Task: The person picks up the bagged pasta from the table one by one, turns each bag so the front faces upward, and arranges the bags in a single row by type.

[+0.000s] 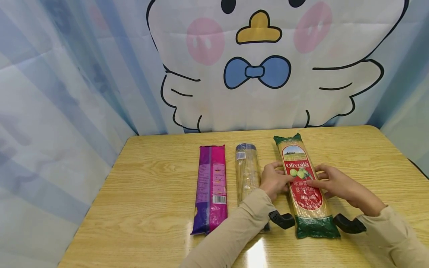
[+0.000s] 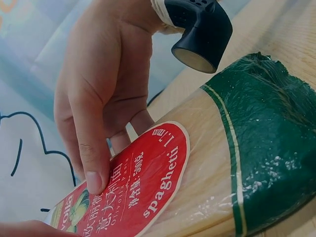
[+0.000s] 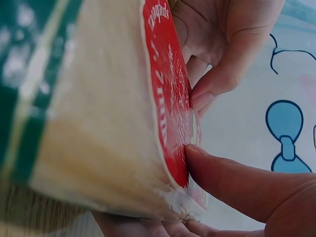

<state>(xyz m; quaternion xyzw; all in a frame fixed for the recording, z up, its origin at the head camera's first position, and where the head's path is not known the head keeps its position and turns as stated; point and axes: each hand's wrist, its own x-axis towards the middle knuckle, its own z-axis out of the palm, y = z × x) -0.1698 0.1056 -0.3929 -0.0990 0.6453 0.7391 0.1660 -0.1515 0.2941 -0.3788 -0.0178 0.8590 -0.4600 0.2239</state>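
A spaghetti packet (image 1: pixel 309 195) with a red Olivoila label and green ends lies lengthwise between both hands, label up. My left hand (image 1: pixel 275 180) grips its left edge, thumb on the label. My right hand (image 1: pixel 343 189) grips the right edge opposite, thumb over the label and fingers beneath the packet, as the right wrist view shows. In the left wrist view, the right hand (image 2: pixel 103 84) pinches the packet (image 2: pixel 197 153) at its edge. Left of it, a clear noodle packet (image 1: pixel 247 173) with a blue end is partly covered by my left hand and sleeve.
A pink and purple packet (image 1: pixel 211 190) lies at the left of the row on the wooden table (image 1: pixel 144 208). Behind the table hangs a curtain (image 1: pixel 254 104) with a cartoon bird. Black wrist cameras (image 1: pixel 281 219) flank the spaghetti packet's near end.
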